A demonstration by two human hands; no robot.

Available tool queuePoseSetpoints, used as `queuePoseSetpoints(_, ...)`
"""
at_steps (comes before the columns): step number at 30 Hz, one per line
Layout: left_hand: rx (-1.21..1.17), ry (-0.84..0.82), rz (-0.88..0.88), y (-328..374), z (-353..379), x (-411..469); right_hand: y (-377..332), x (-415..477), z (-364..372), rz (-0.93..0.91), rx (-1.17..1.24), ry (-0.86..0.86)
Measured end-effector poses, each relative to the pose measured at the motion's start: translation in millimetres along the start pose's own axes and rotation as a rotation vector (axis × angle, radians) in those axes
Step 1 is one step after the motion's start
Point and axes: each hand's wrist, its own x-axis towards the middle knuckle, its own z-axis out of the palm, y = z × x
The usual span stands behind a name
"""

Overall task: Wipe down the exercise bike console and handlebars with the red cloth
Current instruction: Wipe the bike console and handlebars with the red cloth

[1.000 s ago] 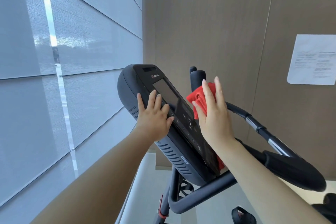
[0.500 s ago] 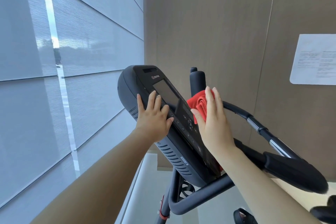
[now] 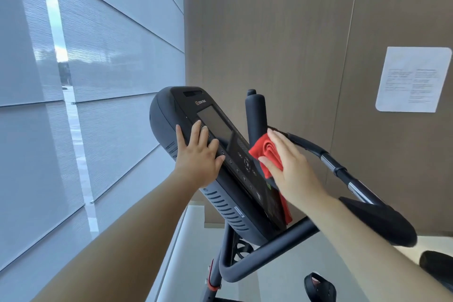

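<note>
Centre right: right hand (image 3: 291,169) with fingers extended, pressing bunched red cloth (image 3: 267,154) flat onto right edge of console (image 3: 215,120), one tail hanging below. Centre: left hand (image 3: 198,157) spread on console's left rim, probably steadying it against the push. Handlebar (image 3: 343,174) running to lower right, seemingly next.

The console (image 3: 166,117) has a matt dark-grey plastic shell, while its black face panel (image 3: 241,154) is glossy and smooth. The red cloth (image 3: 267,152) under my right hand (image 3: 294,174) is soft, ribbed fabric. The handlebar (image 3: 355,187) shows polished metal between matt black grips. The wall (image 3: 282,44) looks like matt wood grain, the sheet (image 3: 414,78) on it is plain paper, and the blinds (image 3: 110,56) are rough woven fabric.
</note>
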Motion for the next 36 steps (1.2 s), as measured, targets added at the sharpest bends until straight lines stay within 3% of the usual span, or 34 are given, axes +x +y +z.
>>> queuePoseSetpoints(4,0.011,0.011,0.006,-0.9,1.6,0.3,13.0,1.5,-31.7,-0.023,-0.057,0.048)
queuePoseSetpoints(8,0.014,-0.001,0.003,-1.1,0.8,0.4,10.4,-21.9,-14.7,-0.036,-0.195,-0.164)
queuePoseSetpoints(16,-0.03,-0.102,0.083,-15.1,-13.9,-7.0,37.5,-49.2,-30.6,-0.164,-0.329,-0.228)
queuePoseSetpoints(20,-0.188,-0.165,0.102,-15.2,-32.2,-23.3,63.9,-60.4,-59.3,-0.039,-0.105,-0.253)
queuePoseSetpoints(23,-0.245,-0.221,0.086,2.8,-40.6,-42.2,60.3,-40.0,-61.3,-0.024,0.076,-0.071)
queuePoseSetpoints(25,-0.253,-0.272,0.065,17.8,-43.9,-52.1,51.2,-29.0,-53.3,-0.036,0.091,-0.116)
queuePoseSetpoints(27,-0.252,-0.317,0.027,33.7,-46.3,-61.6,48.4,-33.4,-37.6,-0.072,-0.031,-0.251)
queuePoseSetpoints(30,-0.286,-0.342,-0.041,53.0,-52.6,-72.2,59.6,-42.4,-34.3,-0.182,-0.137,-0.312)
queuePoseSetpoints(33,-0.305,-0.264,-0.067,66.0,-69.4,-75.4,80.5,-35.6,-62.8,-0.165,0.046,-0.344)
queuePoseSetpoints(36,-0.364,-0.05,-0.118,84.9,-89.5,-68.5,103.8,-28.9,-98.0,-0.088,0.158,-0.254)
